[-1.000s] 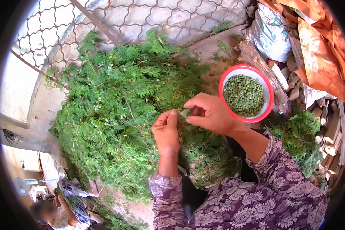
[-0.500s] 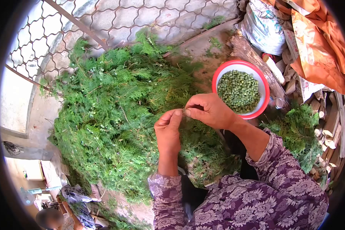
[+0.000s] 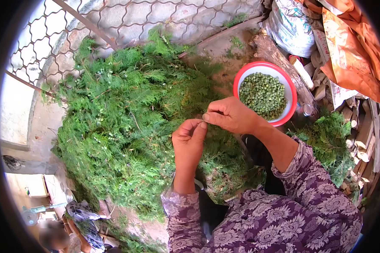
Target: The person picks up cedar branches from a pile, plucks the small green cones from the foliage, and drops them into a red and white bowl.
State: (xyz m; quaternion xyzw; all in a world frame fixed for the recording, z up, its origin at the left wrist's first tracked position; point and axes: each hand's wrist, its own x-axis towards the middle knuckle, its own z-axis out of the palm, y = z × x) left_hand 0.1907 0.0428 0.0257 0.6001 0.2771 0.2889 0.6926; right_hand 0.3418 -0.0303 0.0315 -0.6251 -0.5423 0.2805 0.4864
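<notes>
My left hand point(image 3: 187, 139) is pinched, thumb against fingers, over the near side of a big heap of green conifer sprigs point(image 3: 122, 122). Close beside it, my right hand point(image 3: 229, 114) also pinches, its fingertips almost meeting the left thumb. Whatever sits between the fingertips of either hand is too small to make out. Just beyond my right hand stands a red-rimmed white basin point(image 3: 292, 95), holding many small green cones point(image 3: 262, 95).
Wire mesh point(image 3: 135, 21) borders the far side. To the right lie a log point(image 3: 278, 55), a white sack point(image 3: 290, 31), orange sheeting point(image 3: 352, 50), split firewood point(image 3: 367, 143) and more sprigs point(image 3: 325, 143). Another person point(image 3: 55, 236) is at the lower left.
Both hands stay pinched close together. My left hand has shifted slightly right, and the right hand has risen a little in view. The heap and basin look much the same.
</notes>
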